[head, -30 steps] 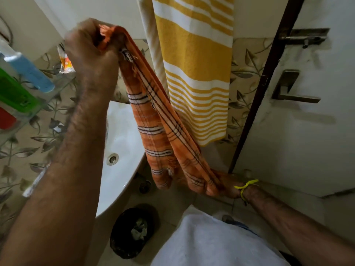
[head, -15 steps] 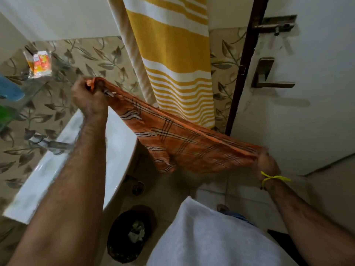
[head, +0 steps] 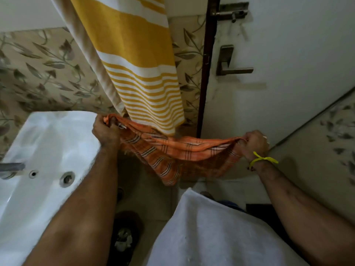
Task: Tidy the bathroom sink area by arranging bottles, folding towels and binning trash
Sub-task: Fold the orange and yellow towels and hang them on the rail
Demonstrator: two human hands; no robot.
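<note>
An orange checked towel (head: 178,152) hangs stretched between my two hands, roughly level, sagging in the middle. My left hand (head: 105,131) grips one bunched end beside the right rim of the white sink (head: 48,135). My right hand (head: 254,144), with a yellow thread on its wrist, grips the other end in front of the door. A yellow and white striped towel (head: 138,70) hangs on the wall behind the orange one.
A black bin (head: 124,239) with crumpled trash stands on the floor below the sink. The tap (head: 11,167) juts in at the left edge. The white door (head: 278,73) with its handle (head: 232,69) and latch is at right.
My left hand has dropped from head height to sink level, and my right hand has risen and moved right. The towel went from hanging steeply to lying nearly level. The shelf bottles left the view.
</note>
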